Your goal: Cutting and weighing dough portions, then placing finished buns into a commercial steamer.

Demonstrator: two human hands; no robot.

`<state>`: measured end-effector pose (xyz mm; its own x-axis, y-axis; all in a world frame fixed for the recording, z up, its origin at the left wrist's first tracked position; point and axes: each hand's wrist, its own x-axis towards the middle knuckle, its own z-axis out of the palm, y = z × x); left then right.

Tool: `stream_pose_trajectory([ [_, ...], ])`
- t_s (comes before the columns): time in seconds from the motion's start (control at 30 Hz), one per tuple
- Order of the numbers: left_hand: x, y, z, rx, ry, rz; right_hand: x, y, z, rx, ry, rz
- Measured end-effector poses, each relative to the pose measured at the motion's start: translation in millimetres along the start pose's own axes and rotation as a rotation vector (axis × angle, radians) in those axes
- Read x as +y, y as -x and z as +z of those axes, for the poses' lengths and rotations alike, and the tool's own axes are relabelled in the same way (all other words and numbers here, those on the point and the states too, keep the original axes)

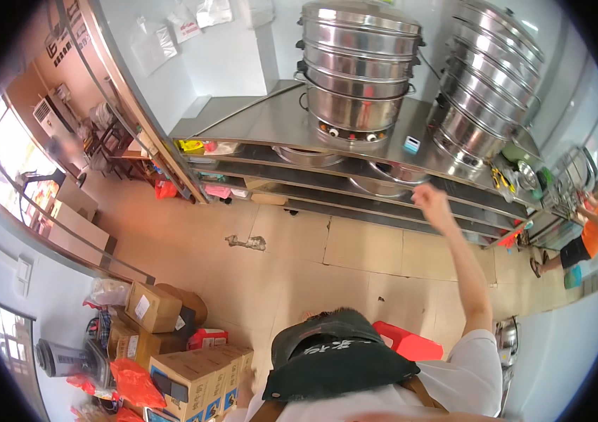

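Note:
My right hand (428, 197) is raised out at arm's length over the steel shelving (228, 107), its fingers curled; whether anything is in them is too small to tell. Beyond it stand two tall stacks of steel steamers, one in the middle (358, 98) and one at the right (489, 91). A small white-and-blue device (411, 144) lies on the counter between them, and steel pans (390, 186) sit on the shelf below. Blurred skin shows along the lower edge, but my left hand's fingers cannot be made out.
A person in orange (594, 228) stands at the far right, and a blurred person (67, 148) is in the room at left. Cardboard boxes (193, 376), bags and a blender (63, 359) crowd the lower left. A red plastic object (411, 341) is behind me on the tiled floor.

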<state>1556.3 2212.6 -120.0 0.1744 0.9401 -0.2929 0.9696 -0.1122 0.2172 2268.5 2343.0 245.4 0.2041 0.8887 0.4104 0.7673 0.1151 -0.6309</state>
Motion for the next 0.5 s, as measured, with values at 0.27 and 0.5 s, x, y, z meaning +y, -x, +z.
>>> stream_pose_trajectory([
  [0.27,86.2,-223.4,-164.2,0.274,0.684,-0.217,-9.1,-280.5,-97.3,0.286,-0.243,-0.031],
  [0.5,76.6,-307.1,-91.1,0.009,0.179,-0.143,-56.1,-549.2,-126.1,0.471,0.027,-0.142],
])
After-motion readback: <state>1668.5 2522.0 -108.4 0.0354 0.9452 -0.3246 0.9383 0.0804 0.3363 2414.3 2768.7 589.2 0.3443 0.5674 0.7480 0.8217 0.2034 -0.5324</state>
